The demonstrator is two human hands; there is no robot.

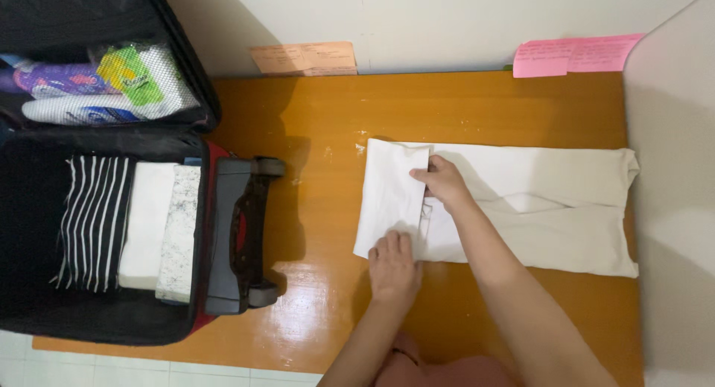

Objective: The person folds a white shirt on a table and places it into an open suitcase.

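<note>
Right hand (445,181) pinches the edge of the folded-over flap of a white cloth garment (551,208); left hand (392,264) lies open and flat on the flap's near corner. The garment lies lengthwise on the glossy orange wooden desk (313,126). Left of the garment, an open black suitcase (45,312) holds folded striped, white and speckled cloths.
</note>
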